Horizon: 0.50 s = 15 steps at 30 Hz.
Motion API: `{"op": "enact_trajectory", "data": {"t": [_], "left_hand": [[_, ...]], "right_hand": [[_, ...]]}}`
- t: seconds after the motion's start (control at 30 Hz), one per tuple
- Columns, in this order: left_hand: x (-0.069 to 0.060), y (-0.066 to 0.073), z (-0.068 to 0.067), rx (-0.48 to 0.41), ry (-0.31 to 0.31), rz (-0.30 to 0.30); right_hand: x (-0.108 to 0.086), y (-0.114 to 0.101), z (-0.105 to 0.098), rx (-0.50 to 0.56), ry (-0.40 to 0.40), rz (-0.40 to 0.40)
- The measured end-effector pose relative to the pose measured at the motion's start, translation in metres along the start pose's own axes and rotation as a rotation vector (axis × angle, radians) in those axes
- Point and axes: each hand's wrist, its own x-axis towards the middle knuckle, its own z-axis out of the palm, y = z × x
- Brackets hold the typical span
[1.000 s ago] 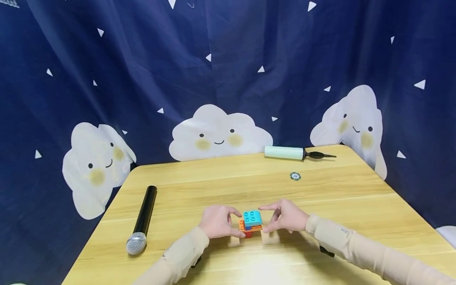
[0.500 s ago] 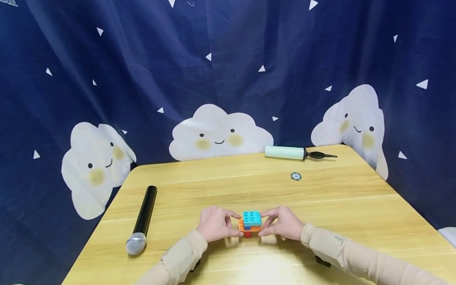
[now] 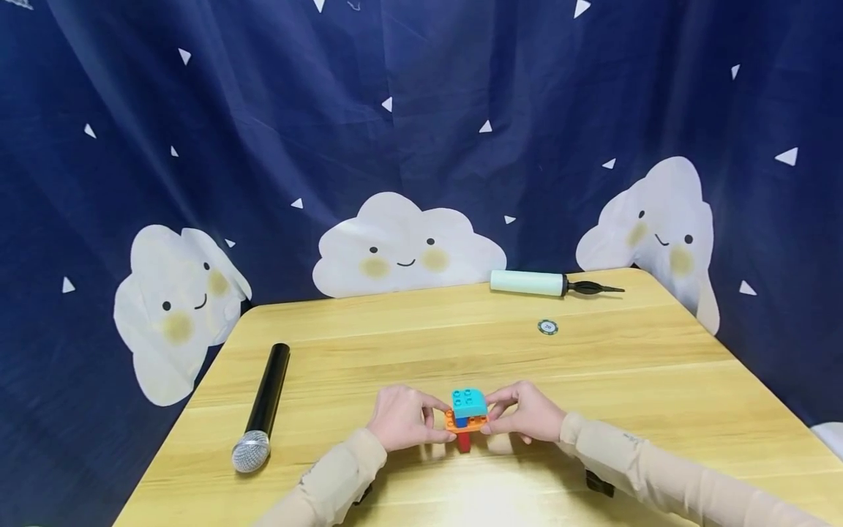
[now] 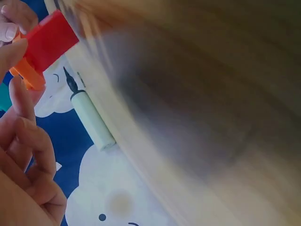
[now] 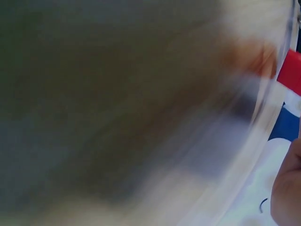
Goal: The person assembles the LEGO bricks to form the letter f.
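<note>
A small stack of toy building bricks [image 3: 469,401] is held between both hands near the table's front. It has a rounded turquoise brick on top, a blue brick under that, an orange plate [image 3: 476,424] and a red brick [image 4: 51,40] at the bottom. My left hand [image 3: 403,419] pinches the orange plate's left end between thumb and fingers. On the other side, my right hand [image 3: 528,414] pinches its right end. The left wrist view shows the red brick's underside apart from the table. Only the red brick [image 5: 292,72] shows of the stack in the right wrist view.
A black microphone [image 3: 263,406] with a silver head lies on the left of the wooden table [image 3: 369,337]. At the back right are a pale green hand pump [image 3: 527,282] with a black nozzle and a round chip [image 3: 548,327]. A blue cloud-print curtain [image 3: 421,132] hangs behind.
My right hand has come in leftward and taken hold of the stack's right end; the left fingers have closed on the left end. The stack has risen, and more of the red brick shows.
</note>
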Motion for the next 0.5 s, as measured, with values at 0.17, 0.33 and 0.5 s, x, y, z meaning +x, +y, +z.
{"op": "enact_trajectory", "data": {"t": [0.17,0.33,0.5], "left_hand": [[0.002,0.003,0.000,-0.004,-0.076,0.054],[0.002,0.004,0.006,0.049,-0.125,0.094],[0.002,0.007,0.012,0.093,-0.157,0.126]], "right_hand": [[-0.003,0.005,-0.004,0.123,-0.048,0.045],[-0.007,0.007,-0.005,0.221,-0.079,0.096],[-0.012,0.008,-0.002,0.250,-0.084,0.149]]}}
